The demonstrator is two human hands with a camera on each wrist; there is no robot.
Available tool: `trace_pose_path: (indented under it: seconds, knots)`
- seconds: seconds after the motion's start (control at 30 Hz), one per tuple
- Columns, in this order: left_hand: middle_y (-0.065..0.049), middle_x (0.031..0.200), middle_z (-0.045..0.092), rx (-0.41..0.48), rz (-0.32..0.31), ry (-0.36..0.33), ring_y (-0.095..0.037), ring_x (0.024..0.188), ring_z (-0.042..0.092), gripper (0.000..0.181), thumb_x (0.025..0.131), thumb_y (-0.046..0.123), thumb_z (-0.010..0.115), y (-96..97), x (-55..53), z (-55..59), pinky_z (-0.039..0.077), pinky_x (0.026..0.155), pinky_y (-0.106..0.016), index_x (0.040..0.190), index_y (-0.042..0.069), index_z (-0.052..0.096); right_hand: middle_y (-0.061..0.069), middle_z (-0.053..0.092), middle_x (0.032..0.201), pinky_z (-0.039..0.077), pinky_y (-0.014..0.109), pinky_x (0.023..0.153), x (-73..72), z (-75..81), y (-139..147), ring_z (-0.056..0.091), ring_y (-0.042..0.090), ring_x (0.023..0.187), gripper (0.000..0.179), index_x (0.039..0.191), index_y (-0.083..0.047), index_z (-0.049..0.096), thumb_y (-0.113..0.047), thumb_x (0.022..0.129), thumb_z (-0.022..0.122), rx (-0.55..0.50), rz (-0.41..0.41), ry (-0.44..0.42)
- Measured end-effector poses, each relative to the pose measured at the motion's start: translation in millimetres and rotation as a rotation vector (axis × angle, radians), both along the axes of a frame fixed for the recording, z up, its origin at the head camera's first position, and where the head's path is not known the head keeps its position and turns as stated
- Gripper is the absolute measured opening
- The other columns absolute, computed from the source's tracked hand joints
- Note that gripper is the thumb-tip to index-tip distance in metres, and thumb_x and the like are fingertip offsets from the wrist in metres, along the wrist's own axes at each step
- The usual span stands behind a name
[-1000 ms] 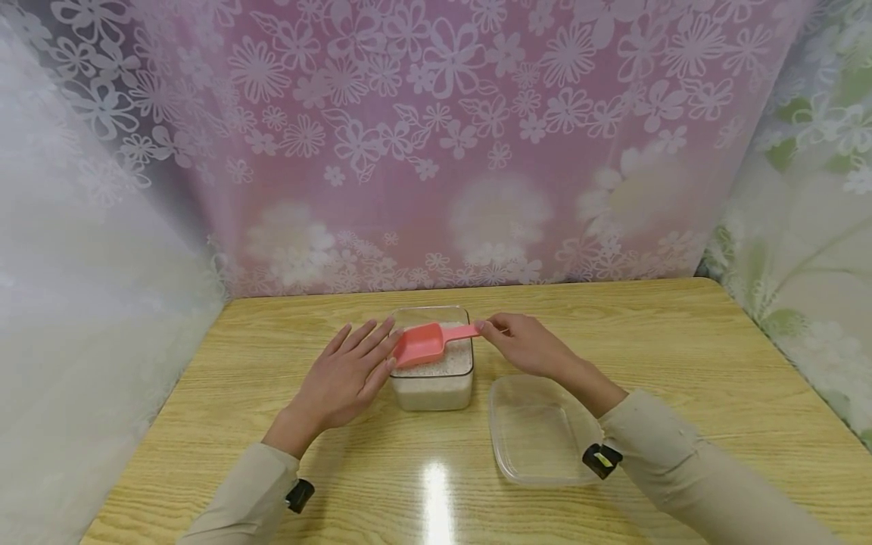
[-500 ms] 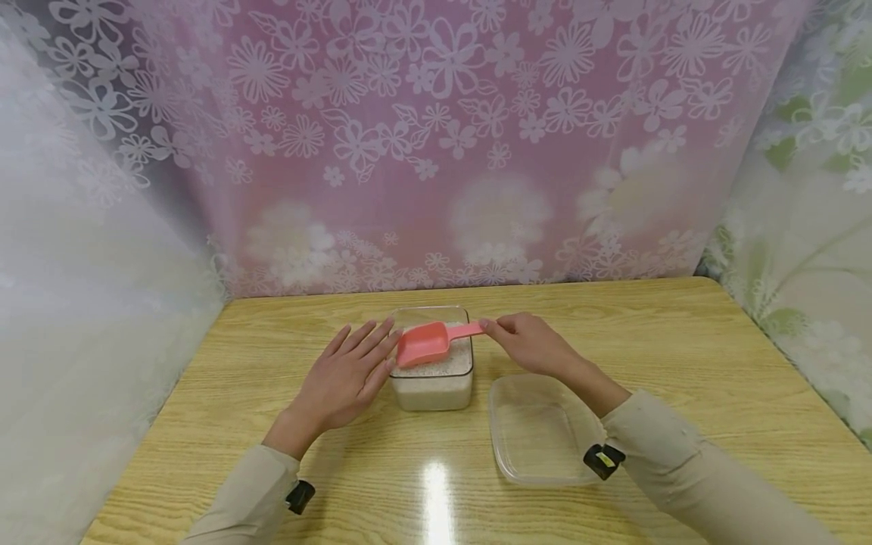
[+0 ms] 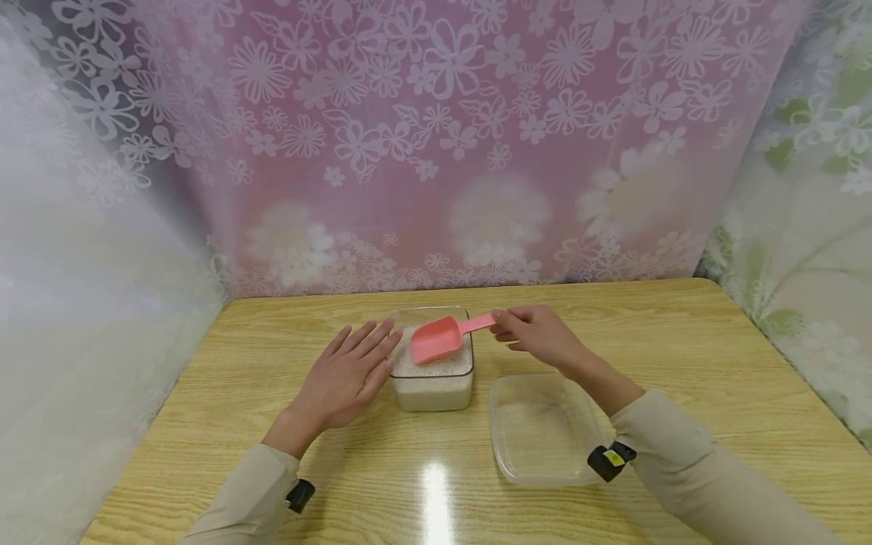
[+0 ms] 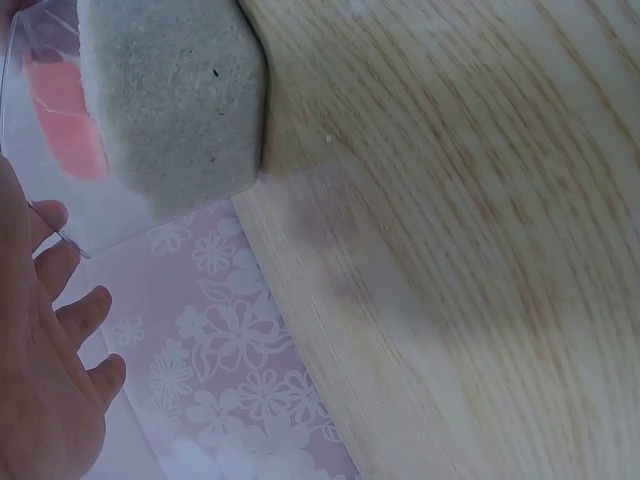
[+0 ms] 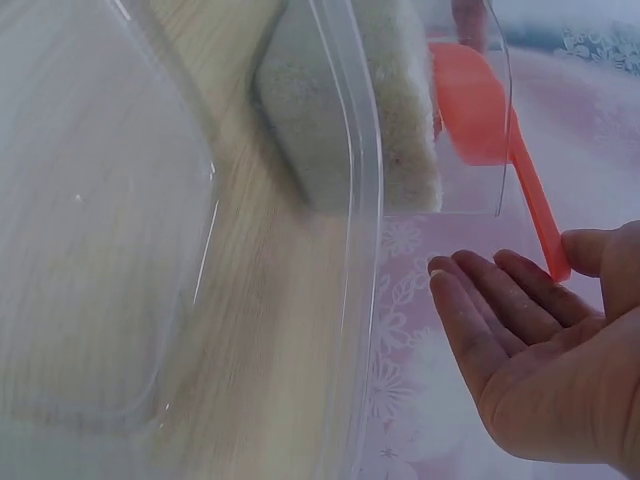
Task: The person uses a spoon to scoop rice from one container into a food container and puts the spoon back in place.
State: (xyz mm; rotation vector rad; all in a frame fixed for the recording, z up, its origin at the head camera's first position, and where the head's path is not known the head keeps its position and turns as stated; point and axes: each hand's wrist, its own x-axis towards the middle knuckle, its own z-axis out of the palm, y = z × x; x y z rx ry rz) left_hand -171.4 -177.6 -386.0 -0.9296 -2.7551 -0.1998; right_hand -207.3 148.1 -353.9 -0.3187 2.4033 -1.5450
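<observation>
A clear square container [image 3: 432,398] holds white grains that look like rice [image 4: 185,100], filled well up its walls. Over the grains lies the bowl of a pink scoop [image 3: 436,340], its handle reaching out past the container's right rim. My right hand [image 3: 538,335] pinches the handle's end between thumb and fingers; in the right wrist view the other fingers of that hand [image 5: 545,370] are spread below the handle. Fingers straight and spread, my left hand [image 3: 344,381] touches the container's left rim. The left wrist view shows its fingertips [image 4: 83,315] by the container's corner.
A clear plastic tub [image 3: 545,435] stands on the wooden table [image 3: 368,484], right of the container and under my right forearm. Beyond the table's back edge hangs a pink flowered curtain [image 3: 422,189], with pale curtains on both sides.
My right hand has drawn the scoop to the right and slightly away from me, off the container's left side, tilting it a little. My left hand and the container have stayed put.
</observation>
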Motion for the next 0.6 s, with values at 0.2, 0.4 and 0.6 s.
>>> trace_pose_path:
  seconds: [0.2, 0.4, 0.6]
  knots:
    - [-0.001, 0.156, 0.025, -0.011, -0.008, 0.006, -0.025, 0.141, 0.023, 0.052, 0.105, 0.04, 0.026, 0.3, -0.4, 1.4, 0.012, 0.115, -0.045, 0.151, 0.018, 0.032, 0.019, 0.064, 0.117, 0.051, 0.039, 0.089, -0.2, 4.9, 0, 0.061, 0.031, 0.109, 0.05, 0.126, 0.005, 0.058, -0.037, 0.101, 0.049, -0.124, -0.041, -0.105]
    - [0.0, 0.155, 0.026, -0.005, -0.009, 0.008, -0.023, 0.142, 0.023, 0.052, 0.105, 0.041, 0.026, 0.0, -1.2, 2.0, 0.013, 0.115, -0.044, 0.15, 0.018, 0.035, 0.025, 0.061, 0.12, 0.05, 0.038, 0.09, -0.1, 9.0, 0, 0.062, 0.028, 0.109, 0.048, 0.128, 0.007, 0.055, -0.032, 0.101, 0.049, -0.272, -0.057, -0.185]
    - [0.0, 0.156, 0.024, -0.005, -0.009, 0.006, -0.023, 0.142, 0.022, 0.052, 0.105, 0.041, 0.025, -0.9, -1.8, -0.3, 0.013, 0.115, -0.044, 0.151, 0.018, 0.033, 0.026, 0.06, 0.121, 0.048, 0.036, 0.091, 0.9, 11.9, 1, 0.062, 0.025, 0.108, 0.048, 0.131, 0.011, 0.049, -0.027, 0.102, 0.049, -0.426, -0.057, -0.256]
